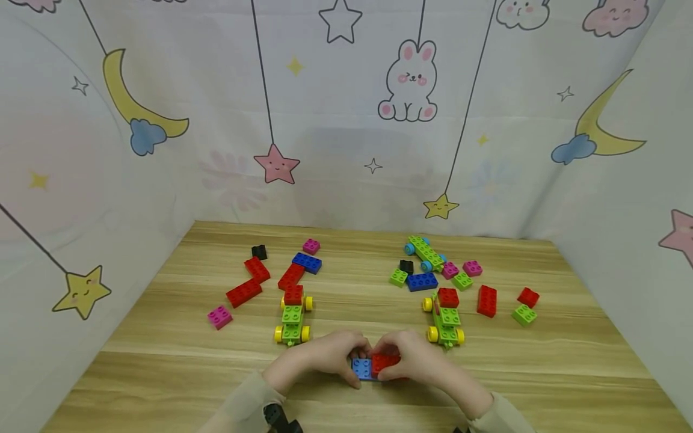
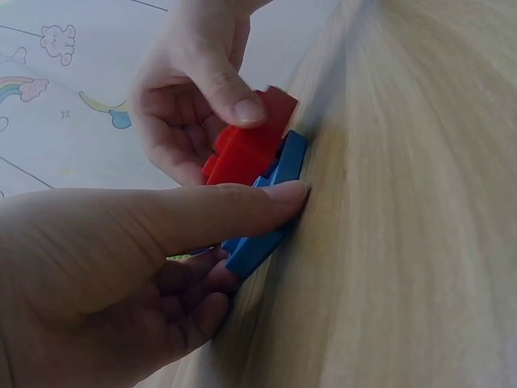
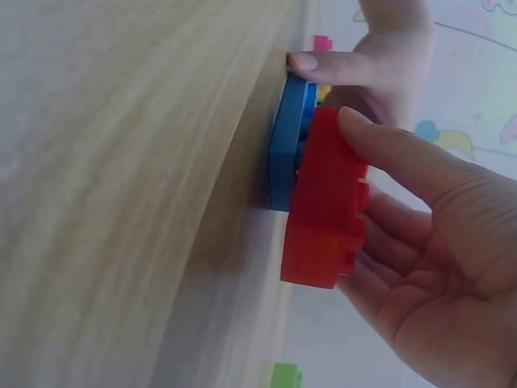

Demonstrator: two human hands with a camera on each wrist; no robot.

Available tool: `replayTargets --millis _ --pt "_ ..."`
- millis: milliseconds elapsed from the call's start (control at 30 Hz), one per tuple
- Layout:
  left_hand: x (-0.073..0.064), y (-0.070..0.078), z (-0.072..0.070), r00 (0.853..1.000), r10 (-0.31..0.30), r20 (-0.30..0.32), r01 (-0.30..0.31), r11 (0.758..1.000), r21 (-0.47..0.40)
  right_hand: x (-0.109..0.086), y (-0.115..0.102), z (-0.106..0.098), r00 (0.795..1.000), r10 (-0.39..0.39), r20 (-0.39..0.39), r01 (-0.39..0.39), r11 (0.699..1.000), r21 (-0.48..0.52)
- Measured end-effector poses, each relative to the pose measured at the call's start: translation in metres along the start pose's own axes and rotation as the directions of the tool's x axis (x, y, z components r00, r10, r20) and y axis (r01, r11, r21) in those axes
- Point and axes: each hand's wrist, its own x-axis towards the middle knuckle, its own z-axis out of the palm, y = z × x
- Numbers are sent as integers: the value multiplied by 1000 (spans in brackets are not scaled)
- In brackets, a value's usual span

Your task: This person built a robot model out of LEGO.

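Note:
My left hand point(image 1: 337, 353) pinches a flat blue toy brick point(image 1: 361, 368) low over the tabletop, thumb on the near long side and fingers on the far side. Between the thumb and fingers of my right hand point(image 1: 415, 359) is a long red brick point(image 3: 321, 202), its studs facing up. It overlaps the top of the blue brick's right part and sticks out past its end. In the left wrist view, the red brick point(image 2: 250, 145) sits tilted against the blue brick point(image 2: 287, 162), with a dark gap between them near the right end.
Beyond my hands stand two green cars with yellow wheels, one on the left point(image 1: 293, 316) and one on the right point(image 1: 447, 319). A green car base point(image 1: 425, 251) with blue wheels is farther back. Several loose bricks lie around, including a red one point(image 1: 487, 300) and a pink one point(image 1: 219, 317).

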Motion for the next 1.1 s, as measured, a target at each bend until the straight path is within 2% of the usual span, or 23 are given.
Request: replayTargets --millis 600,933,1100 --pt "1 0 1 1000 -6 -1 6 1000 -7 1 4 4 999 -12 -42 12 1000 1" --pt "0 1 0 1000 -22 7 22 1000 -19 0 2 4 999 -5 -37 6 1000 13" --pt "0 3 0 1000 -17 4 17 999 27 0 4 3 999 -16 -42 17 1000 4"
